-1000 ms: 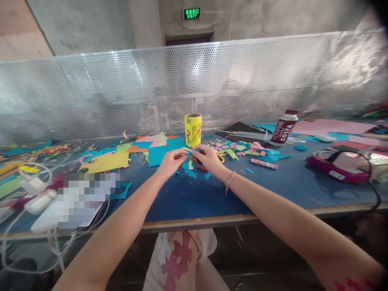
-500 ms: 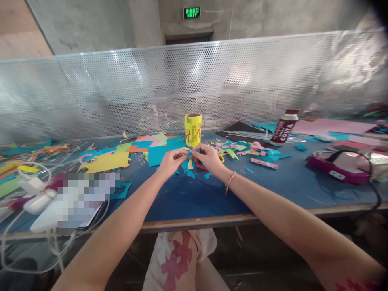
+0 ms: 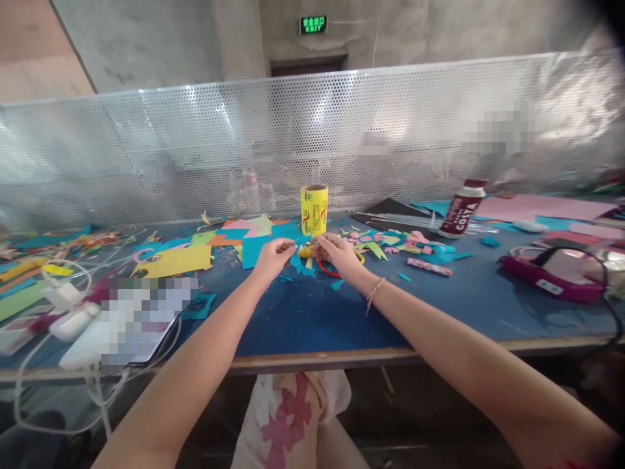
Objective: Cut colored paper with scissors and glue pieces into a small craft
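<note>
Both of my hands meet over the middle of a blue table point(image 3: 312, 319), just in front of a yellow tape roll point(image 3: 314, 210) that stands upright. My left hand point(image 3: 273, 257) pinches its fingertips together above blue paper scraps point(image 3: 296, 263); what it grips is too small to name. My right hand point(image 3: 338, 253) is curled, fingers closed on a small yellow piece point(image 3: 307, 251) beside a red ring-shaped cutout point(image 3: 328, 267).
Coloured paper sheets point(image 3: 173, 260) and offcuts point(image 3: 390, 241) litter the table. A dark bottle point(image 3: 462, 208) stands at the right, a magenta device with a black cable point(image 3: 551, 273) near the right edge, white chargers and cords point(image 3: 68, 312) at left. A perforated metal screen point(image 3: 312, 143) backs the table.
My hands have drawn slightly apart; the left hand lifted a little from the scraps. The camera shifted slightly.
</note>
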Demonstrator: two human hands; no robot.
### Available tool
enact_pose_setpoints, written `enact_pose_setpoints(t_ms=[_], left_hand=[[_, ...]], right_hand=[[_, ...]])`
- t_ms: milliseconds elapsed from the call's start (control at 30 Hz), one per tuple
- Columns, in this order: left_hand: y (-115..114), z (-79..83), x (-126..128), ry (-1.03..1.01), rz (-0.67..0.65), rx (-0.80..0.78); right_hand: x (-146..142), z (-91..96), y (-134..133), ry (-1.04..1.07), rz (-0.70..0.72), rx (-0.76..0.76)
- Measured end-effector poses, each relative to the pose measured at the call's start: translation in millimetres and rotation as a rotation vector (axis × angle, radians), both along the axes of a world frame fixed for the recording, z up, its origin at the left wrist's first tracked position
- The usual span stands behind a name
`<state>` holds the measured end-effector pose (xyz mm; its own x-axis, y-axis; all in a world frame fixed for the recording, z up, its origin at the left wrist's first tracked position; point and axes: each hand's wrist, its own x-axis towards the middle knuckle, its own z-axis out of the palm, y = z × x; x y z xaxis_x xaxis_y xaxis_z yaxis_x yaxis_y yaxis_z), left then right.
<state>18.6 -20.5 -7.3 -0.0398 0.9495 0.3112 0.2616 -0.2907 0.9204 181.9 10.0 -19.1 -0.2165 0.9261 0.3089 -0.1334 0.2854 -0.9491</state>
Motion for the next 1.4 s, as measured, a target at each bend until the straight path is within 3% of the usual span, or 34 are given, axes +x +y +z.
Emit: enact_pose_setpoints(t_ms=[133,333,467,700,1000,1233,1400], left_hand=[[10.1,-6.5,-7.8,-0.05,0.021,-0.042],[18.9,-8.7,-17.5,-0.196,0.071,-0.108],[17.1,-4.0,-19.8,-0.335,0.11,-0.166],[18.2,-6.1,-18.5,-0.422,0.066,-0.182],[18.1,-3.9,-23.6,-0.447,0.105,-0.171],[15.3,-0.2,-22.8,-0.51,0.112,-0.149],[15.8,0.1,-21.8,-0.505,0.102,-0.152]], right_hand=[[1.7,-2.2,5.1,-0.09,-0.013,0.028],[15.4,-0.4,9.0,-0.588,-0.298,0.39],[20.5,-3.1,13.5,-0.718,-0.338,0.492],[12.3,-5.5,7.6,-0.762,-0.239,0.642],[-6.8,-21.4,-9.7,-0.883,0.052,0.741],[-16.9,-22.9,-19.1,-0.963,0.162,0.914],[-18.3,-22.5,-17.0,-0.933,0.274,0.889]])
